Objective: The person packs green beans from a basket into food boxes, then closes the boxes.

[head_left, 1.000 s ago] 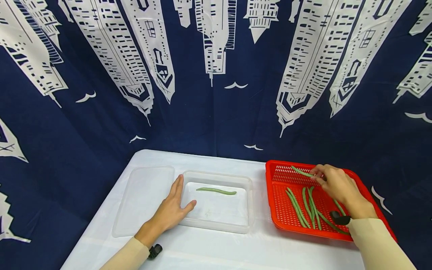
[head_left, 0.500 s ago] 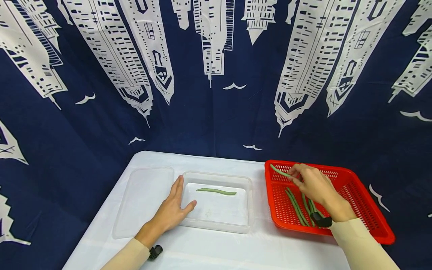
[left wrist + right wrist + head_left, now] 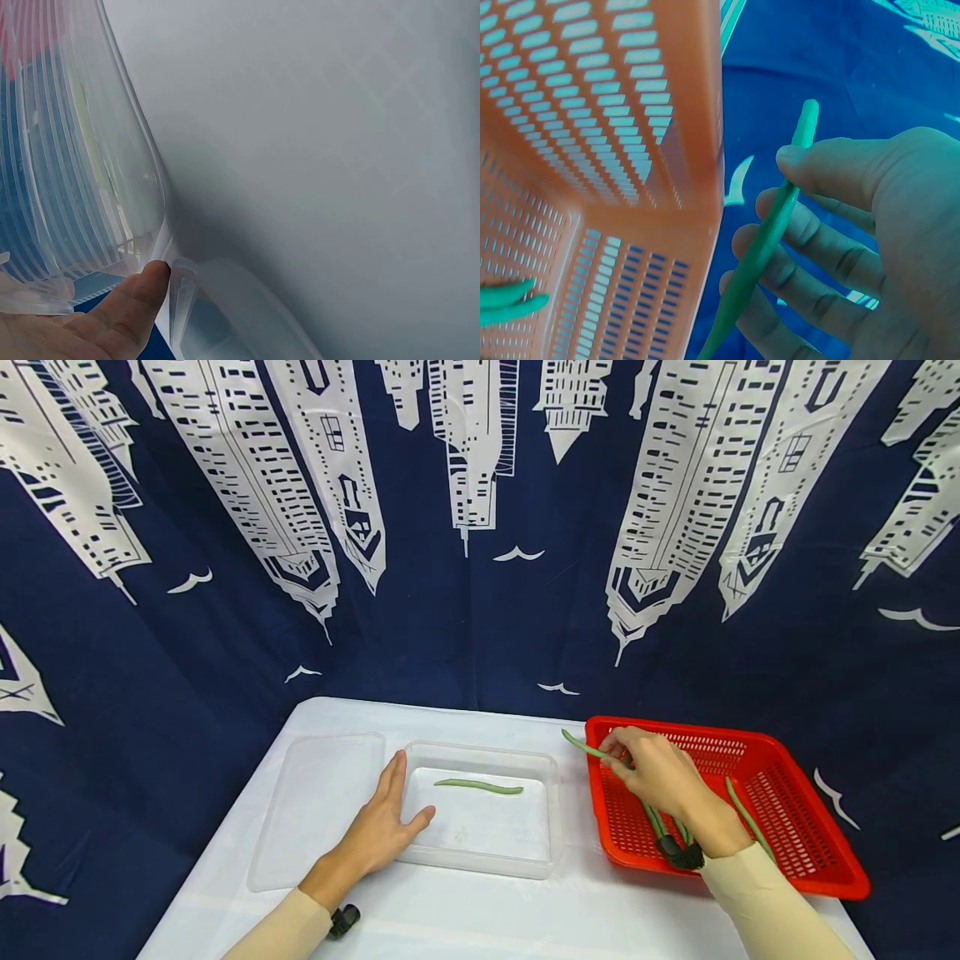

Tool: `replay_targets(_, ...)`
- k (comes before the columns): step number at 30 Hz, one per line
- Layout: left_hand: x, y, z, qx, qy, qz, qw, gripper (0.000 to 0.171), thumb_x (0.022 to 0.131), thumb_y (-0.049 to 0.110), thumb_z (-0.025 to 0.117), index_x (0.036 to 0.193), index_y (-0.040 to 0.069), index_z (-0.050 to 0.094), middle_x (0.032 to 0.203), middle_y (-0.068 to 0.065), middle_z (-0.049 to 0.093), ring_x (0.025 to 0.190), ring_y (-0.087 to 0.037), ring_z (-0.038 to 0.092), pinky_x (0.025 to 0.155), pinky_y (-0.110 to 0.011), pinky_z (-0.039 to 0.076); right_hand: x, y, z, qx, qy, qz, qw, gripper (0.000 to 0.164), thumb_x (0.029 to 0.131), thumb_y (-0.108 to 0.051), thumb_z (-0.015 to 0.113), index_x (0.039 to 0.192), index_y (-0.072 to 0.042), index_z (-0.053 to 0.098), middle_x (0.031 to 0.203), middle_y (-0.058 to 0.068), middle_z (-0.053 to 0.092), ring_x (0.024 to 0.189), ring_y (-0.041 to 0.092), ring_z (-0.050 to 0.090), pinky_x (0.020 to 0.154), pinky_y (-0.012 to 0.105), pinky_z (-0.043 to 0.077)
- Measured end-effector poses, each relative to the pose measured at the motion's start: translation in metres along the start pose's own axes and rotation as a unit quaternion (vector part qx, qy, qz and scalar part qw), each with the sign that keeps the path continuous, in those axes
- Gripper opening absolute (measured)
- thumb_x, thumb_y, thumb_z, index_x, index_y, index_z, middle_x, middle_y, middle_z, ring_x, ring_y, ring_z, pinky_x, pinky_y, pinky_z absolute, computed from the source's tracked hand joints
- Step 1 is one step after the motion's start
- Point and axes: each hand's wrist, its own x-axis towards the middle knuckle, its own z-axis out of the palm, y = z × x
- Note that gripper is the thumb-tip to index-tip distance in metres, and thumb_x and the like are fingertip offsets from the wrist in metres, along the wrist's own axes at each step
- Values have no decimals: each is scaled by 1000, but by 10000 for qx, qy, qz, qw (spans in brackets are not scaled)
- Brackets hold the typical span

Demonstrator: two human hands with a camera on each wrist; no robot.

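Observation:
My right hand (image 3: 660, 777) pinches a green bean (image 3: 581, 744) between thumb and fingers above the left rim of the red basket (image 3: 813, 889); the right wrist view shows the held bean (image 3: 761, 244) close up. Several more beans (image 3: 750, 818) lie in the basket, some hidden beneath the hand. My left hand (image 3: 378, 827) rests with straight fingers against the left end of the clear plastic container (image 3: 480, 864), thumb over its near side. One green bean (image 3: 478, 786) lies inside that container. In the left wrist view, fingers (image 3: 139, 300) touch the container's edge.
A clear flat lid (image 3: 315, 810) lies on the white table (image 3: 450, 918) left of the container, partly beneath the left hand. A dark blue cloth (image 3: 465, 627) printed with white buildings hangs behind the table.
My right hand has carried the pinched bean leftward from the middle of the basket to beyond its left rim. The left hand and the container have stayed in place.

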Motion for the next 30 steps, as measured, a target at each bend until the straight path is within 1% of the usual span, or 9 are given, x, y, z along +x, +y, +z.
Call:
replay_targets(4,2,0,1,6,-20,19,10000,111,114,52,71,188,8,1,199,-15,7,169,-51,47,133,-71,46,1,-8,6,1,121,-139,9998,14,102,-15,90,112,-20,82,99,-8,83,86,13,74,69,36,58)
replay_targets(9,2,0,1,67,-41,51,10000,112,113,55,69,188,8,1,198,-17,7,171,-50,45,134,-69,46,0,-20,13,-3,252,-291,9993,16,99,-12,91,109,-22,83,98,-9,81,85,11,74,69,34,58)
replay_targets(14,1,1,1,56,-29,79,9999,112,113,52,71,188,6,2,198,-18,7,172,-51,43,135,-69,45,0,-33,18,65,237,-271,9993,17,99,-11,91,109,-23,84,97,-11,79,86,10,73,70,35,58)
replay_targets(17,-1,3,1,22,-45,80,10000,111,114,51,71,188,6,2,198,-18,6,172,-51,42,136,-69,44,0,-40,21,103,243,-229,9994,17,99,-13,91,109,-24,84,98,-12,78,86,8,72,69,33,57)
replay_targets(23,-3,3,2,30,-22,117,9999,110,114,51,71,188,5,4,198,-19,8,171,-52,43,135,-68,44,1,-52,30,209,359,-354,9985,17,99,-13,92,109,-25,83,96,-13,78,82,4,71,68,28,56)
replay_targets(27,-4,5,1,57,31,163,9998,109,114,50,71,187,3,6,197,-21,10,169,-54,46,134,-69,46,3,-61,34,252,416,-413,9980,18,99,-12,92,107,-25,83,95,-13,79,84,5,72,68,28,56)
replay_targets(30,-4,5,0,118,21,99,9999,110,114,52,70,188,4,5,198,-19,9,167,-54,49,133,-69,47,7,-69,36,246,368,-471,9979,18,99,-13,92,108,-25,83,95,-13,79,85,6,71,69,27,56)
